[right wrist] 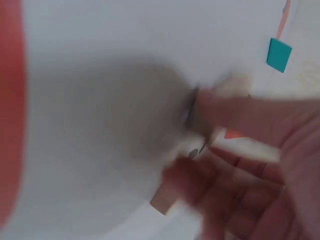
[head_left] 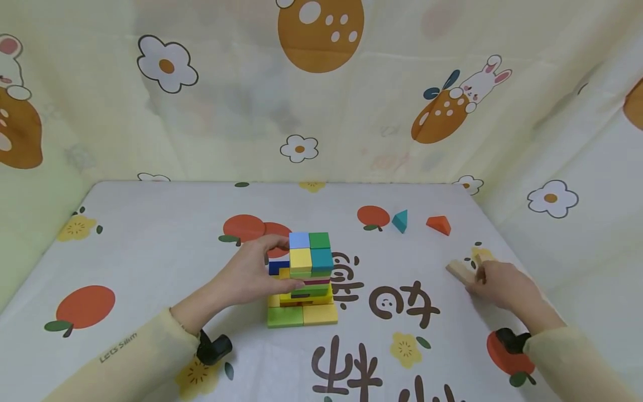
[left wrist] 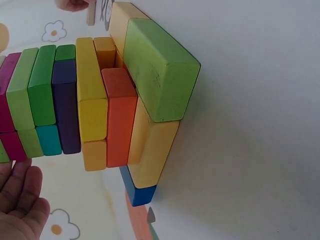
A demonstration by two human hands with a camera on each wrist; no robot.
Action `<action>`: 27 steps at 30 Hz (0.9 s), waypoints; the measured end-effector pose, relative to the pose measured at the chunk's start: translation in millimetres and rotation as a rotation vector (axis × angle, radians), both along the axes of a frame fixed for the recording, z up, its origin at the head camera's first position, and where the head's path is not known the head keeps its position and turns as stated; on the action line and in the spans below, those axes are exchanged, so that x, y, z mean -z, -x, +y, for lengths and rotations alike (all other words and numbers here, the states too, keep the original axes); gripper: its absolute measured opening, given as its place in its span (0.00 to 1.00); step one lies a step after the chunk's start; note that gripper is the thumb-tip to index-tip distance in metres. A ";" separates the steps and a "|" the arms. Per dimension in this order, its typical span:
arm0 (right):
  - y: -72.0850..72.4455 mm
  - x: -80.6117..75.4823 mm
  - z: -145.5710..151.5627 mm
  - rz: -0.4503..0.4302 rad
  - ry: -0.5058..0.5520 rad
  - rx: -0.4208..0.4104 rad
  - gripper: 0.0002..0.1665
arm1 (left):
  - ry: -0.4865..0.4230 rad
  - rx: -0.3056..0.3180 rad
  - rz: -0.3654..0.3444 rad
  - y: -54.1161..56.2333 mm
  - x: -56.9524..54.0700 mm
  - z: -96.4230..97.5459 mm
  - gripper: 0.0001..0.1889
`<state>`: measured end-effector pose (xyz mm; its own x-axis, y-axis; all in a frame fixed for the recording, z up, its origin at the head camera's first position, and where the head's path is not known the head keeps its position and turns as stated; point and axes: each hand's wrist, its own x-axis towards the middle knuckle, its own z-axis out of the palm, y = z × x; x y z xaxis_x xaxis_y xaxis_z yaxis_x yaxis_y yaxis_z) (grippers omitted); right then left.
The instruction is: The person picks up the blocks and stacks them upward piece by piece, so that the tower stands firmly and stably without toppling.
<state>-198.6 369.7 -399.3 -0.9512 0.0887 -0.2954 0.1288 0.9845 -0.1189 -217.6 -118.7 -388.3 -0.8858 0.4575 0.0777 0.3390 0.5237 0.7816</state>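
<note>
In the head view, a tower of coloured blocks (head_left: 321, 260) stands on the table, layered in yellow, green, teal, blue and pink. My left hand (head_left: 251, 271) grips its upper part from the left, thumb across the front and fingers at the far side. The left wrist view shows loosely bent fingers (left wrist: 25, 187) at the tower's side, above an orange block (left wrist: 121, 117) and the wider base. On the right, my right hand (head_left: 502, 283) pinches a plain wooden block (head_left: 479, 259). Another plain wooden block (head_left: 459, 272) lies beside the fingertips. In the right wrist view that hand is blurred.
Beyond the right hand lie a teal triangular block (head_left: 400, 221) and an orange-red block (head_left: 439, 225). A patterned cloth (head_left: 166, 245) with printed fruit and lettering covers the table. Printed curtains (head_left: 226, 117) hang behind and at both sides.
</note>
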 end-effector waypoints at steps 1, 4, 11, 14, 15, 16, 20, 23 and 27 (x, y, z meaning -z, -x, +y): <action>-0.5 2.4 -2.0 0.017 0.045 -0.047 0.19 | 0.004 -0.002 0.002 0.0 0.0 -0.3 0.37; -2.3 9.6 -9.1 0.064 0.167 -0.174 0.19 | 0.010 -0.005 0.007 0.2 0.4 -1.2 0.37; -4.9 16.5 -18.2 0.100 0.236 -0.223 0.20 | 0.009 0.002 0.005 1.0 2.1 -1.4 0.37; -4.9 16.1 -21.3 0.107 0.240 -0.243 0.19 | 0.017 0.007 0.007 1.0 2.2 -0.7 0.37; -4.2 14.8 -23.5 0.118 0.242 -0.257 0.18 | 0.019 0.008 0.009 1.1 2.1 -0.4 0.37; -3.1 12.2 -26.8 0.130 0.249 -0.270 0.17 | 0.021 0.009 0.012 1.1 2.0 -0.1 0.37; 6.5 -14.4 -56.6 0.253 0.284 -0.380 0.13 | 0.017 0.010 0.023 1.3 1.2 0.3 0.37; 15.3 -48.9 -95.5 0.360 0.315 -0.484 0.12 | 0.002 0.010 0.021 1.5 1.0 -0.1 0.36; 24.9 -88.4 -152.7 0.427 0.324 -0.604 0.11 | -0.021 0.013 0.014 1.7 1.4 -0.7 0.35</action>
<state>-223.6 217.1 -310.9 -0.8440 -0.5047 0.1814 -0.5358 0.7778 -0.3286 -219.3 -119.4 -389.8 -0.8784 0.4673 0.0999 0.3571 0.5029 0.7871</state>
